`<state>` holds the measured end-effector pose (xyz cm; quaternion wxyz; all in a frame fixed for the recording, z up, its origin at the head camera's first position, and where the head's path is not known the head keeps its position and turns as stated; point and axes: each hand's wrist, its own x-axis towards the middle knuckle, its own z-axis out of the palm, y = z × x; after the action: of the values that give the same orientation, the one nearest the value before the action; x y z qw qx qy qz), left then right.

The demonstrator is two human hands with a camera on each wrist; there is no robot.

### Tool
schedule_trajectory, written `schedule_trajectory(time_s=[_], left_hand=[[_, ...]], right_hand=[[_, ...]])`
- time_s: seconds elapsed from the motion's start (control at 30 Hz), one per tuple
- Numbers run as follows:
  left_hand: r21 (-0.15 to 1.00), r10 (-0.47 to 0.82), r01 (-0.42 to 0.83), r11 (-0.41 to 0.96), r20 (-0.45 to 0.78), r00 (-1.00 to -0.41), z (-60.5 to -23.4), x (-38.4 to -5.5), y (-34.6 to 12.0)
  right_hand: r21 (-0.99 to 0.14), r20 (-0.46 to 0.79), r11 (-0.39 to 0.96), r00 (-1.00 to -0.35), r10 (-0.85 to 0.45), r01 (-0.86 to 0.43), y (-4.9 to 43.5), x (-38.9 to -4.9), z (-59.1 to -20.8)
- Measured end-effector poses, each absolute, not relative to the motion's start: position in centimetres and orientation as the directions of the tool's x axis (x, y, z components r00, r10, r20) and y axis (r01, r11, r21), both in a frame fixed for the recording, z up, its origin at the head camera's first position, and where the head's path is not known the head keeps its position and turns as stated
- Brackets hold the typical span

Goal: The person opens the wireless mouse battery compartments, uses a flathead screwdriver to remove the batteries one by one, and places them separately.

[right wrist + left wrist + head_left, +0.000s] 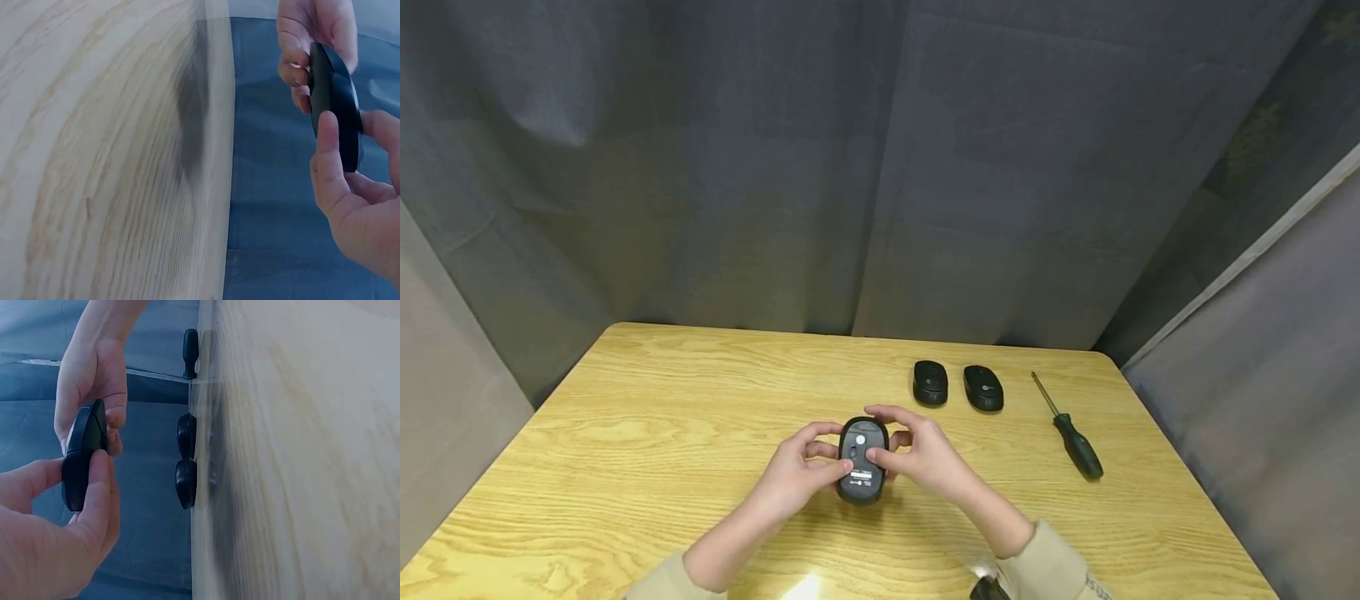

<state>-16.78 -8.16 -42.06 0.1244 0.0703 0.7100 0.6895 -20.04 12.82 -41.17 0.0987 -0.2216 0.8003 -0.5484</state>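
Observation:
A black computer mouse [862, 479] is held up off the table between both hands, its underside with a white label turned toward the head camera. My left hand [796, 472] grips its left side, thumb on the underside and fingers behind. On the other side my right hand [927, 454] pinches it, the thumb pressing the underside and the index finger at the top edge. The left wrist view shows the mouse [85, 453] edge-on between the two hands. In the right wrist view, the mouse [337, 106] is also seen from its side.
Two more black mice, a left one [930, 383] and a right one [983, 388], sit near the back of the wooden table [662, 433]. To their right lies a screwdriver [1078, 446] with a dark green handle. Grey curtains [775, 167] hang behind the table.

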Motion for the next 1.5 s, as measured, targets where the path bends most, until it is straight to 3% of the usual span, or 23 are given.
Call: schedule_trajectory(time_s=[0.13, 0.47, 1.0, 1.5], left_hand=[[0.997, 0.279, -0.069, 0.044, -0.079, -0.957, -42.0, -16.7, -8.1], [0.996, 0.267, -0.076, 0.057, -0.088, -0.960, -42.2, -16.9, -7.9], [0.996, 0.258, -0.072, 0.050, -0.082, -0.963, -42.0, -16.9, -7.9], [0.998, 0.272, -0.065, 0.025, -0.070, -0.960, -42.1, -16.8, -8.3]], right_hand=[[-0.941, 0.026, 0.285, -0.877, -0.480, -0.184, 13.1, -20.2, -41.2], [-0.909, 0.029, 0.352, -0.876, -0.481, -0.224, 13.1, -20.3, -41.1], [-0.936, 0.000, 0.310, -0.884, -0.468, -0.164, 12.8, -20.4, -41.1], [-0.938, 0.090, 0.286, -0.934, -0.345, -0.197, 12.2, -19.2, -38.1]])
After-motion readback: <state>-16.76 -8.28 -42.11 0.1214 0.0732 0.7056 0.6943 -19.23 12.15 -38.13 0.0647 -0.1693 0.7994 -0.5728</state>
